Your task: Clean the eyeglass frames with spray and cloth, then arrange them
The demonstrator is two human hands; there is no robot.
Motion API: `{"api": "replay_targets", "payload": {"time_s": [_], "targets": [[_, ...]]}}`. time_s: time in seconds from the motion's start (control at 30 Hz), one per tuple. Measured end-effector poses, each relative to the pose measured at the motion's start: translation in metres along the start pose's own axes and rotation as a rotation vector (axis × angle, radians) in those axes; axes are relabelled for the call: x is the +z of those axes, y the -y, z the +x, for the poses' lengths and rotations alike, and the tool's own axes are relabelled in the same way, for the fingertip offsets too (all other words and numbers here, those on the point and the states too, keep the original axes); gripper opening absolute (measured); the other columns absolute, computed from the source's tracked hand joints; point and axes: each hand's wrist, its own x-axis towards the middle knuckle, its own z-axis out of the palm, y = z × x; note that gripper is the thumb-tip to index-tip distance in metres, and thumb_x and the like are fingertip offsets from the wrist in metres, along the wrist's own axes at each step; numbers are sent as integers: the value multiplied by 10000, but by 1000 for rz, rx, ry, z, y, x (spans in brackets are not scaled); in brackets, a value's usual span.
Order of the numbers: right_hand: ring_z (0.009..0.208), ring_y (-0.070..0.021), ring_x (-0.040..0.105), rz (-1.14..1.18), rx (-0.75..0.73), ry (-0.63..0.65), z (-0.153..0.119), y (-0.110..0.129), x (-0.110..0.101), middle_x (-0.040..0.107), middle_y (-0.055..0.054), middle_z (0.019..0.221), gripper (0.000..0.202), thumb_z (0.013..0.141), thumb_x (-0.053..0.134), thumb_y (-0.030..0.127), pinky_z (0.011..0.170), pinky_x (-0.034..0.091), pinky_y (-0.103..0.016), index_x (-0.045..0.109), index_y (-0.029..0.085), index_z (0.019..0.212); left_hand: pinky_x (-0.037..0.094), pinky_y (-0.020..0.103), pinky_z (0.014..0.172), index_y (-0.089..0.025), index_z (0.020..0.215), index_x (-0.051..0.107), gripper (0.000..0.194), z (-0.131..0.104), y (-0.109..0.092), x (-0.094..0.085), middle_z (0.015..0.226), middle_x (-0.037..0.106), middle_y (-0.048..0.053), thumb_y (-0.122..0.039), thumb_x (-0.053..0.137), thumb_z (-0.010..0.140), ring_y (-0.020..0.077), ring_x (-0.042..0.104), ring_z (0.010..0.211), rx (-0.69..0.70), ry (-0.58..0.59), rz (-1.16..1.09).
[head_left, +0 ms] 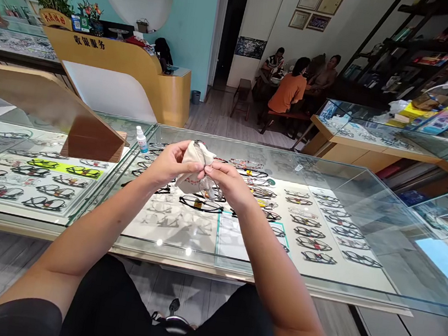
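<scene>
Above the glass counter, my left hand (168, 164) is closed around a cream cleaning cloth (189, 184), with fingers and thumb pinching it. My right hand (230, 184) meets it from the other side, thumb and fingertips closed on a pair of glasses (211, 190) that is partly wrapped in the cloth. Most of the frame is hidden by the cloth and fingers. Under my hands, black-framed glasses (201, 205) and several other pairs lie on the counter. A small white spray bottle (142, 140) stands to the left of my left hand.
The glass display counter (236, 260) spans the view, with rows of glasses (313, 243) inside. On its left, a wooden-backed stand (49, 104) leans. Beyond are a yellow cashier desk (168, 93), a stool (242, 95) and several seated people (291, 91).
</scene>
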Motion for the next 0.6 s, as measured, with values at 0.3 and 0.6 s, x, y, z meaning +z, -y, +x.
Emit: {"api": "replay_targets", "payload": {"time_s": [0.3,0.6], "targets": [[799,-189,628,-8,14,39,-2,2,2,746,-37,816,562,809,926,762,758,483,-320,829,208,805,503,262,523,-190,918,721,532,-4,0,14,612,721,11,-589,1038,761,170,659,521,59,-131,32],[806,-168,618,-60,-62,47,0,-1,4,701,-31,909,577,829,914,770,758,486,-310,861,195,829,447,238,431,-200,800,648,632,-6,3,20,524,643,1,-792,844,906,145,598,426,144,-274,82]]}}
